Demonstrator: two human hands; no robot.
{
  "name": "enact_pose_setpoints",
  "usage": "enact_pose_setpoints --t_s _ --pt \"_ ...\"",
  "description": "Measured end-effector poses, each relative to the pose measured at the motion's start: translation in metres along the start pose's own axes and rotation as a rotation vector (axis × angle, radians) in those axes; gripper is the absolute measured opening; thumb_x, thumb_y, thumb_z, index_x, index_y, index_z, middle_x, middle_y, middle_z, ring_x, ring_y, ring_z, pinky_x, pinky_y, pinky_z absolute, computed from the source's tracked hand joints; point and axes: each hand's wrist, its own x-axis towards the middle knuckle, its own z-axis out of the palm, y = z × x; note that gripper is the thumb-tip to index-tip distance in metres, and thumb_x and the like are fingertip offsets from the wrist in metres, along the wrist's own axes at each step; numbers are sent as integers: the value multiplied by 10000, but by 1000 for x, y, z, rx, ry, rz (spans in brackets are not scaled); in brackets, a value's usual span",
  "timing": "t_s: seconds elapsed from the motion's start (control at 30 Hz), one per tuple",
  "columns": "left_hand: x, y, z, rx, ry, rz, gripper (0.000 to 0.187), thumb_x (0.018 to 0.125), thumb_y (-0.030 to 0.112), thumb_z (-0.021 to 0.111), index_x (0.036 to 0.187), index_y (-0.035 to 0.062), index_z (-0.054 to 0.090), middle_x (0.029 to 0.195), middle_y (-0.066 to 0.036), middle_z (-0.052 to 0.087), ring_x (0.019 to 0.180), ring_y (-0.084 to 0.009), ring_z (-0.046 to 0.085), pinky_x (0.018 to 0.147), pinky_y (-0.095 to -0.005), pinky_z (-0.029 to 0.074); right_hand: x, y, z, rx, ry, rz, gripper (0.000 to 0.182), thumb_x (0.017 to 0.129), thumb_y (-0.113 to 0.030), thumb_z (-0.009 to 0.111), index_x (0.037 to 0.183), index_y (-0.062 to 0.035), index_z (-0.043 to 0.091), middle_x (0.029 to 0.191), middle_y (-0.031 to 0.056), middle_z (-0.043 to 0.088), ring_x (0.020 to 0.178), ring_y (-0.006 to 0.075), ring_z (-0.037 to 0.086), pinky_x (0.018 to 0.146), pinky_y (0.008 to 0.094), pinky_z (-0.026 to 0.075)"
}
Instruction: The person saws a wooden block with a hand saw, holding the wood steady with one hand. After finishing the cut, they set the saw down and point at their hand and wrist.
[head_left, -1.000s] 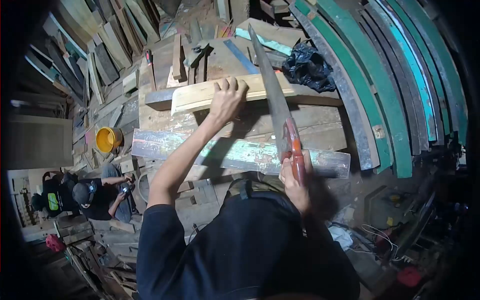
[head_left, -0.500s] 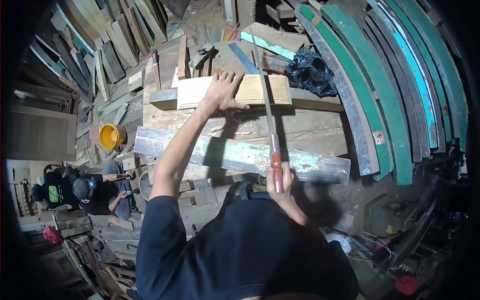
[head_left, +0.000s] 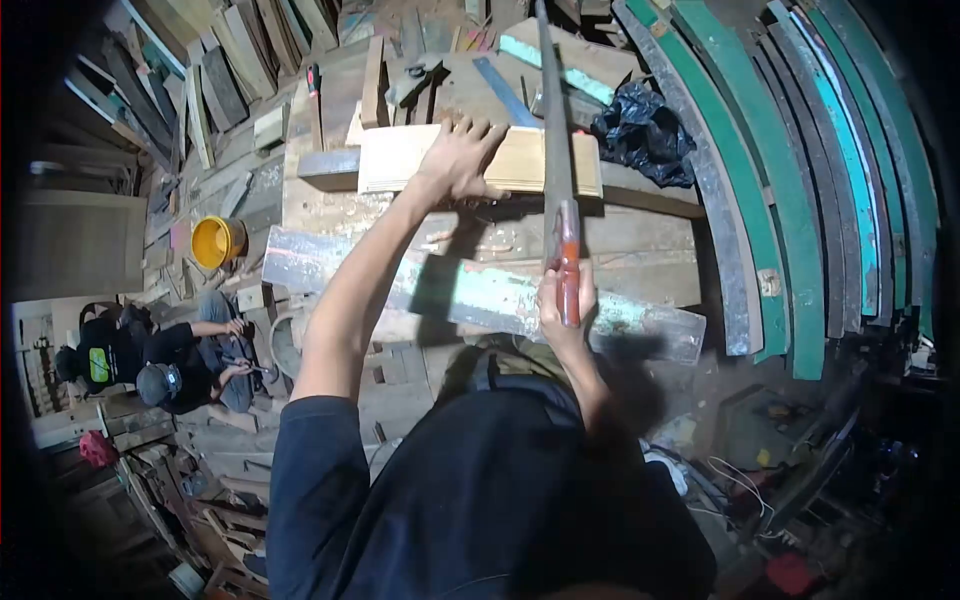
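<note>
My left hand [head_left: 462,162] presses on a pale, grooved wooden board [head_left: 395,160], its fingers spread over the far edge and the thumb near the close edge. My right hand [head_left: 568,300] is closed round the reddish-brown handle of a handsaw [head_left: 556,130]. The saw's long blade points away from me and crosses the board near its right end. Beneath the board is a thicker wooden beam [head_left: 640,197]. A worn plank with pale green paint [head_left: 480,290] lies between the beam and my body.
Curved green and grey boards [head_left: 740,150] stand at the right, beside a black plastic bag [head_left: 640,135]. Beyond the board lie a blue strip [head_left: 503,88] and a screwdriver [head_left: 314,95]. A yellow bucket [head_left: 217,242] is at left, near two people [head_left: 185,375].
My right hand and the saw have moved forward, away from my body. My left hand stays on the board, and the view has shifted slightly.
</note>
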Motion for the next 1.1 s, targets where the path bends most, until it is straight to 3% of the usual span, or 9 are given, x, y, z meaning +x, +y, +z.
enact_pose_setpoints --t_s 0.17,0.33,0.4,0.47,0.6,0.7,0.87,0.97,1.1 --pt "0 1 -1 56 17 -3 1158 655 742 761 1508 35 426 1317 -220 558 1270 -424 504 1094 -568 370 -103 8 -42 95 25 234 179 955 -23 624 1115 22 556 912 120 622 702 164 620 591 319 499" --pt "1 2 0 17 -28 -15 1166 663 729 761 1518 22 401 1325 -221 557 1265 -441 510 1094 -607 363 -88 23 -62 -799 -235 -243 181 943 -49 625 1106 5 569 987 168 675 764 202 675 609 354 525" --pt "0 5 -8 27 -51 -23 1164 660 725 764 1515 21 405 1311 -221 560 1267 -449 509 1096 -610 361 -24 -7 -39 -362 -138 87 178 941 -77 621 1097 -7 573 954 169 687 773 226 689 619 373 532" --pt "1 -1 3 53 23 12 1141 668 745 741 1492 19 434 1278 -217 570 1259 -445 510 1085 -598 363 22 -1 -16 -66 -125 72 159 988 -65 571 1129 -36 502 795 59 553 590 122 507 502 294 414" --pt "3 -2 -2 27 -22 -1 1172 658 772 747 1519 51 413 1331 -221 570 1282 -427 517 1088 -594 374 9 5 -17 -85 -62 34 122 1012 -87 563 1079 -54 466 686 -5 469 494 63 409 440 245 340" --pt "2 -2 -2 42 -5 -2 1189 650 770 762 1539 71 395 1361 -230 570 1304 -426 517 1087 -592 382 -67 5 -32 130 -18 316 135 1016 -150 590 982 -51 505 661 -8 475 498 74 431 448 248 332" --pt "2 0 0 11 -25 -8 1166 666 734 754 1524 26 405 1358 -224 552 1289 -425 498 1100 -591 360 -102 52 -60 -750 -189 -263 91 967 -37 601 1055 -24 581 785 114 643 648 236 617 583 389 512" --pt "2 -3 5 61 3 10 1170 660 764 733 1513 28 417 1314 -214 558 1278 -433 501 1118 -596 338 -10 13 -30 -425 -104 -93 20 1002 -37 555 1018 -39 543 731 36 554 542 120 504 487 298 413" --pt "4 1 -5 23 -40 -18 1180 643 753 772 1525 59 406 1338 -218 565 1291 -415 518 1081 -598 385 10 -1 -26 -11 -89 87 103 1018 -48 543 1121 -49 535 740 9 521 501 79 453 457 270 379"
